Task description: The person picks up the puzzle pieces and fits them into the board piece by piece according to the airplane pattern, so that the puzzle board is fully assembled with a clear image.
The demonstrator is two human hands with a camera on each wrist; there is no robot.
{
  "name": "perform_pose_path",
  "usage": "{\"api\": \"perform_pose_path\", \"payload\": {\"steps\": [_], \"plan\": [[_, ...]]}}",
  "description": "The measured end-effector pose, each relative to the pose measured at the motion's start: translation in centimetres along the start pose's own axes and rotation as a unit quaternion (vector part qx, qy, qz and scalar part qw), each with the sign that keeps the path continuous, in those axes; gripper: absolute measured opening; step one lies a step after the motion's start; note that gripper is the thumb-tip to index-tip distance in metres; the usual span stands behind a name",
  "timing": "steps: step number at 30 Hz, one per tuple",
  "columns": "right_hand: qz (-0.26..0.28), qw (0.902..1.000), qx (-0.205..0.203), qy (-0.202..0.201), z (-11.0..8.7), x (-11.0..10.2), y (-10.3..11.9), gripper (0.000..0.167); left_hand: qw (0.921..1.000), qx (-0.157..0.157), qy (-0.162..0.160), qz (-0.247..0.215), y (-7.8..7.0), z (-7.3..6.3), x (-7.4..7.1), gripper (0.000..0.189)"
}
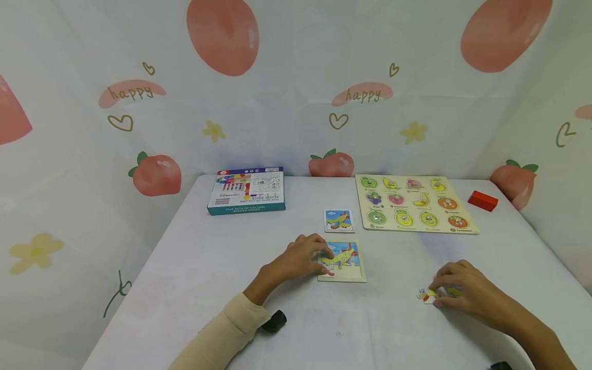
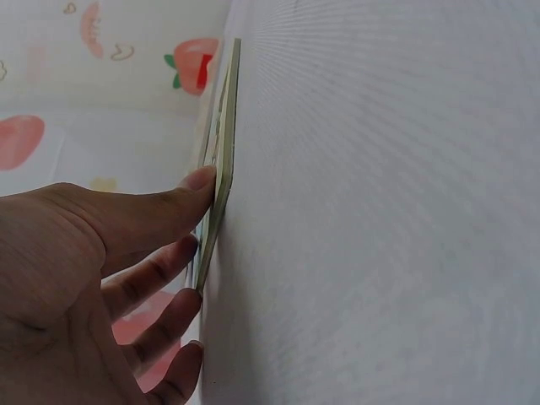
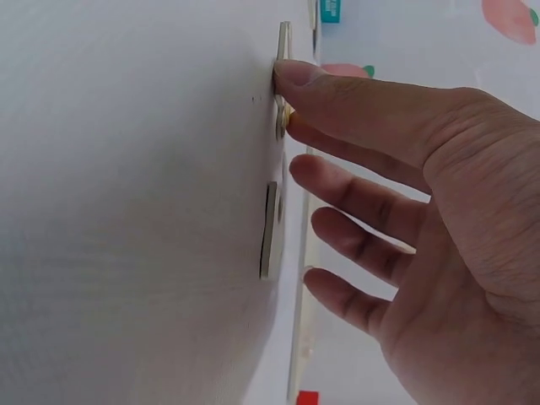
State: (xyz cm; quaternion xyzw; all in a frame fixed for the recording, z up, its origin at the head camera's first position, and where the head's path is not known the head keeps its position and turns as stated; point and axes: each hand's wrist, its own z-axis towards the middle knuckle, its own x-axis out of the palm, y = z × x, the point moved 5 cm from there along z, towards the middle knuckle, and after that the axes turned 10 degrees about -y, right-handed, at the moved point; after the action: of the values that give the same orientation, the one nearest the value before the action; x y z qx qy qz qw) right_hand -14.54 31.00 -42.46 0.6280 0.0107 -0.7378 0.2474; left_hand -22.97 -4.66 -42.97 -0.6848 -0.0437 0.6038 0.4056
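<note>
On a white table walled by peach-print cloth, we see one box, our left hand pressing straight fingers on one plane puzzle, one picture card, one fruit board, and our right hand pinching loose pieces.

A white-covered table stands against a pale fabric backdrop printed with peaches, yellow flowers, hearts and the word "happy"; the cloth wraps round both sides of the tabletop. Light falls soft and even; shadows on the table surface are faint.
</note>
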Motion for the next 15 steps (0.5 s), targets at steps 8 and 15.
{"api": "perform_pose_path", "payload": {"steps": [8, 15], "plan": [[0.004, 0.9998, 0.017, 0.010, -0.13, -0.04, 0.06, 0.021, 1.0000, -0.003, 0.003, 0.000, -0.02, 0.04, 0.13, 0.029], [0.005, 0.9996, 0.016, 0.023, 0.15, 0.09, 0.43, 0.020, 1.0000, -0.005, 0.004, 0.003, 0.00, 0.05, 0.07, 0.030]]}}
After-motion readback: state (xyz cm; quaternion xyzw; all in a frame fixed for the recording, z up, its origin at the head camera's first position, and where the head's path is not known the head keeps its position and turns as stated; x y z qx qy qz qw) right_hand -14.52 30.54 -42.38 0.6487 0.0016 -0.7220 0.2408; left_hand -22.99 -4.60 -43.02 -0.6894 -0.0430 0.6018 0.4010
